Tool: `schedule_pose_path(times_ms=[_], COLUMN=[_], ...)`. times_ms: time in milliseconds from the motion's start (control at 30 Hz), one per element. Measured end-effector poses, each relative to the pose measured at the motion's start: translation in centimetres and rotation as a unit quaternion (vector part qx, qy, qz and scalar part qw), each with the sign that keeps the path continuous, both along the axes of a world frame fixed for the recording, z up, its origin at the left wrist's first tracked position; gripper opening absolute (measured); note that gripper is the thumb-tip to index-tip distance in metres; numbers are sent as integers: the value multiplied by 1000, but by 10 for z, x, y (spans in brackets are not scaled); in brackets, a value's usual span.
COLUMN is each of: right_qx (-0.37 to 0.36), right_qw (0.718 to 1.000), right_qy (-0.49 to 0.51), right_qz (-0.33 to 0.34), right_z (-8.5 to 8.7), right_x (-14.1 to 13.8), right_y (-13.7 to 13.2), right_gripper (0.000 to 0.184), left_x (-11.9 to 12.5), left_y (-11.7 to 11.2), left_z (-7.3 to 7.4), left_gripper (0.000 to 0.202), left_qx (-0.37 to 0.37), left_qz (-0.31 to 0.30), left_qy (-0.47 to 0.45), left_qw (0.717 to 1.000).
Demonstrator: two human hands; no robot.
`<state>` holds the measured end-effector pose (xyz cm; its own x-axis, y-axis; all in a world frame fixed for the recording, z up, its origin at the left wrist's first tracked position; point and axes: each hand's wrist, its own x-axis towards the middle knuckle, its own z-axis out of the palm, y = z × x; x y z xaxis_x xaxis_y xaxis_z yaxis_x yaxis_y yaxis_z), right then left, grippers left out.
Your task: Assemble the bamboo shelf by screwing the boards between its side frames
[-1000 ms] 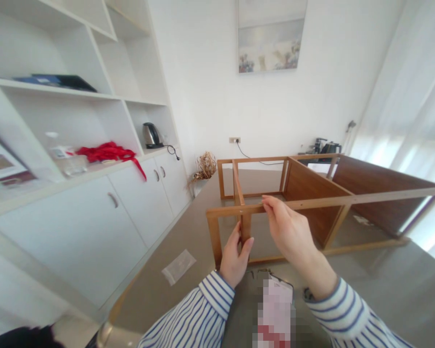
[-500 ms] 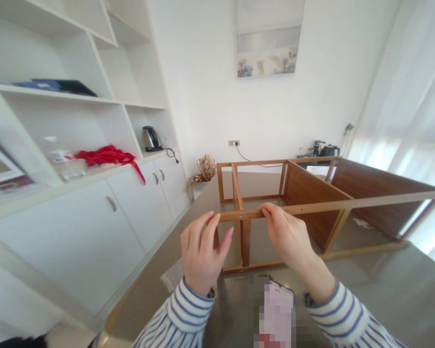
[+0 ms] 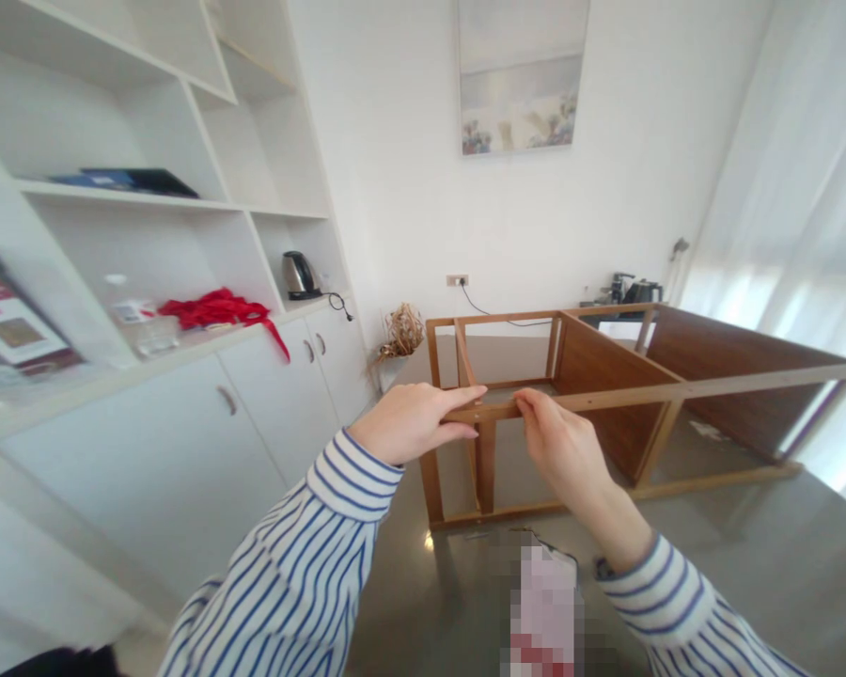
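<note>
A brown wooden shelf frame point(image 3: 606, 401) lies on its side on the table, with panels and crossbars between its rails. My left hand point(image 3: 413, 418) lies over the near top rail at its left end, index finger stretched along the top and thumb in front, the rail between them. Just right of the corner post, my right hand point(image 3: 560, 442) is closed in a pinch at the same rail. Whatever its fingertips hold is too small or hidden to make out. Below the hands lies a phone point(image 3: 546, 602), its screen blurred out.
The grey table point(image 3: 712, 555) carries the frame. On the left stands a white cabinet point(image 3: 133, 480) with open shelves, a red cloth point(image 3: 218, 308) and an electric kettle point(image 3: 298, 275). Dried twigs point(image 3: 403, 329) stand beyond the table; a white curtain point(image 3: 782, 207) hangs at right.
My left hand has gone from spread fingers with tips at the rail to lying over it, pointing right. My right hand stays pinched at nearly the same spot. The view has shifted slightly.
</note>
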<state>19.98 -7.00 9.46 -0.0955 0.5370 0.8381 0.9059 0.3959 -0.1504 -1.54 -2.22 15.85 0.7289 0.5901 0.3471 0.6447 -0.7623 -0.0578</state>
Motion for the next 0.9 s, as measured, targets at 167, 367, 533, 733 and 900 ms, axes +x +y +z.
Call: schedule_pose_path(times_ms=[167, 367, 533, 733, 900], right_qx=[-2, -23, -23, -18, 4], right_qw=[1000, 999, 1000, 999, 995], right_qy=[23, 20, 16, 35, 92], right_qz=[8, 15, 3, 11, 36], right_z=[3, 5, 9, 8, 4], right_x=[0, -1, -1, -2, -2], right_y=[-1, -3, -4, -6, -13], right_gripper=[27, 27, 27, 28, 29], left_x=[2, 1, 2, 2, 0], left_y=[1, 4, 5, 2, 3], left_z=[-1, -8, -8, -6, -7], left_gripper=[49, 48, 47, 48, 48], left_qx=[-1, -35, -20, -10, -16], left_qz=[-9, -38, -43, -45, -58], left_qy=[-29, -69, -55, -43, -55], left_qw=[1000, 996, 997, 998, 997])
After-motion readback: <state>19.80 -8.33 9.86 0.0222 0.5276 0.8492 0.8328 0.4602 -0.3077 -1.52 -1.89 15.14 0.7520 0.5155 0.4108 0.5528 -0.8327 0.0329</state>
